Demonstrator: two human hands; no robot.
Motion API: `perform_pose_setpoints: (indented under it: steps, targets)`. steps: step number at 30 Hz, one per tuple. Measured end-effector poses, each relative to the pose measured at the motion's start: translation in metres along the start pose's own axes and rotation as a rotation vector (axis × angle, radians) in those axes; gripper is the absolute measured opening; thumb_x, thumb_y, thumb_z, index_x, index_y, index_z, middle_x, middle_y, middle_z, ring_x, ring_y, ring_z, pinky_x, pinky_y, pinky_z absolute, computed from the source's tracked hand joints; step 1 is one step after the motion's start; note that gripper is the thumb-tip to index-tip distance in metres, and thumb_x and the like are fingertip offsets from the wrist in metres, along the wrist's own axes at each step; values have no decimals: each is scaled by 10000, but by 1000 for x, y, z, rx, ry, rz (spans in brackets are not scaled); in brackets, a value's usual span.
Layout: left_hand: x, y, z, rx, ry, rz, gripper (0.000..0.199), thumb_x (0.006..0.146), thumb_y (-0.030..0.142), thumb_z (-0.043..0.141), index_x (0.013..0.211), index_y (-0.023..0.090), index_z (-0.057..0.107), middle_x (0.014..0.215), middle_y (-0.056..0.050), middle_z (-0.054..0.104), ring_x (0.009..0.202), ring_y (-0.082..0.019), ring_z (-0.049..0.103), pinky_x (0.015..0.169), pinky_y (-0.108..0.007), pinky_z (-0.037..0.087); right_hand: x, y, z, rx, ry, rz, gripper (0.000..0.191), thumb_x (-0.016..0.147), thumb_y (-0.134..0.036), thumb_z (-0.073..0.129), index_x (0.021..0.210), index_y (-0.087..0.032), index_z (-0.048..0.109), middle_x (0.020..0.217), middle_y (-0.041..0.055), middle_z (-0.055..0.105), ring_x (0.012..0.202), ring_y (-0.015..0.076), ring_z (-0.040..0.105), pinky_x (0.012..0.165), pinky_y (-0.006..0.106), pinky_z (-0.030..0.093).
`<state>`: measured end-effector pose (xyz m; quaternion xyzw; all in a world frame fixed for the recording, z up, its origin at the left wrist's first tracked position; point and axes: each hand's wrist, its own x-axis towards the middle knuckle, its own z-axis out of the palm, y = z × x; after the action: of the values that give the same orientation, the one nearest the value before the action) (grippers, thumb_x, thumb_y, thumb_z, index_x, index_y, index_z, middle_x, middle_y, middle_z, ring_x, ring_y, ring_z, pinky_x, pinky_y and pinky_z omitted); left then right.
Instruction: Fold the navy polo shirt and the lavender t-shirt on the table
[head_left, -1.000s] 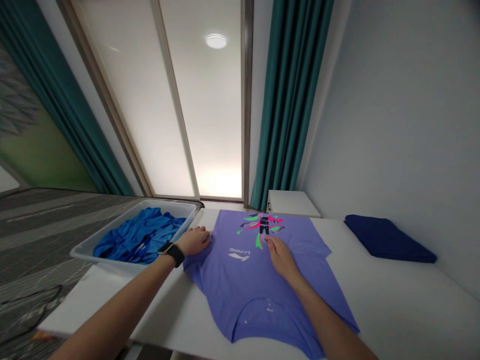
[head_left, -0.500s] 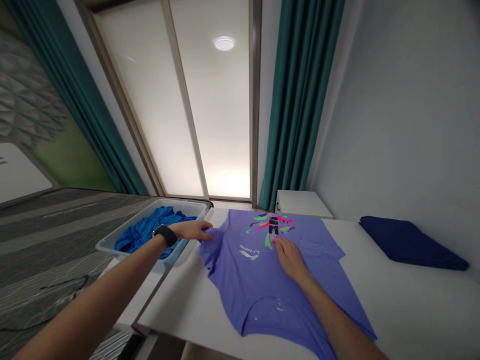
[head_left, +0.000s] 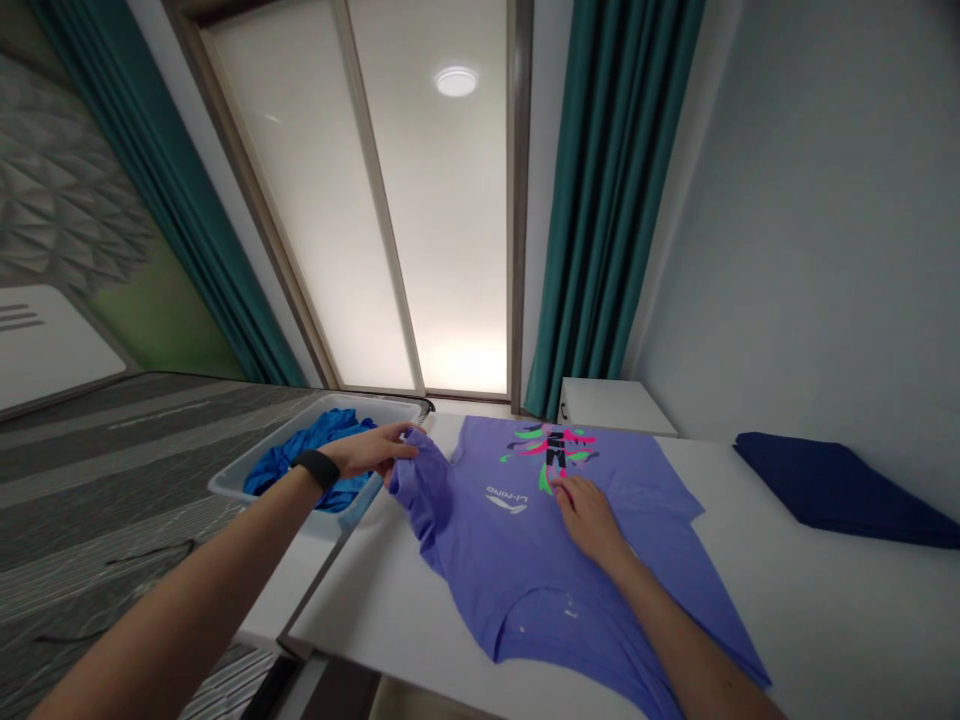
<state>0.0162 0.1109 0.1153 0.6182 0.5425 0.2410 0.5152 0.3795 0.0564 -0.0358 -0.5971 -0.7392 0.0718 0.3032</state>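
Note:
A purple T-shirt [head_left: 517,555] lies spread on the white table, its neckline toward me and a bright pink, green and black print at the far side. My left hand [head_left: 379,448] is closed on the sleeve at the left, lifting it a little off the tabletop. On the front of the shirt, just below the print, rests my right hand [head_left: 589,515]. Its fingers are bent and drawn together at the cloth; their tips are partly hidden.
A clear plastic bin [head_left: 232,480] with blue clothing [head_left: 307,450] stands left of the white table [head_left: 375,610]. Folded dark navy cloth [head_left: 840,490] lies at the right. Behind the table are a white cabinet [head_left: 615,403], a teal curtain [head_left: 615,220] and frosted sliding doors [head_left: 450,240].
My left hand has raised the sleeve slightly and turned, bunching the cloth more. My right hand stays at nearly the same spot on the shirt. The view has shifted slightly.

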Motion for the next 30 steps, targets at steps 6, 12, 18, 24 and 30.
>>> perform_pose_setpoints:
  steps: [6, 12, 18, 24, 30]
  targets:
    - [2, -10, 3, 23, 111, -39, 704, 757, 341, 709, 1400, 220, 448, 734, 19, 616, 611, -144, 582, 492, -220, 421, -17, -40, -8, -9, -113, -207, 313, 940, -211, 470, 1226, -179, 594, 1174, 107, 628, 1130, 249, 533, 1020, 421, 390]
    - [13, -18, 37, -166, 103, 20, 678, 789, 296, 675, 1403, 200, 405, 679, 35, 592, 559, -136, 599, 532, -250, 478, -27, -60, -4, 133, -245, -341, 267, 930, -179, 495, 1167, -211, 615, 1137, 84, 624, 1080, 223, 553, 974, 398, 447]
    - [26, -26, 59, -310, 127, 114, 461, 778, 284, 659, 1212, 179, 545, 631, 44, 572, 506, -118, 580, 523, -249, 489, -25, -54, -2, 183, -225, -337, 249, 945, -185, 479, 1149, -212, 619, 1101, 76, 632, 1054, 217, 561, 965, 402, 454]
    - [25, -47, 74, -469, 313, 183, 393, 726, 313, 634, 1091, 182, 570, 594, 79, 484, 459, -85, 479, 457, -193, 363, -27, -60, -6, 159, -222, -344, 254, 953, -196, 458, 1148, -229, 617, 1100, 74, 632, 1048, 211, 570, 950, 399, 468]
    - [0, -46, 55, -71, 510, 300, 398, 780, 400, 552, 1098, 162, 571, 641, 50, 483, 548, -127, 493, 524, -235, 373, -32, -74, -6, 168, -259, -397, 285, 943, -183, 462, 1187, -231, 600, 1135, 81, 625, 1087, 216, 561, 978, 406, 459]
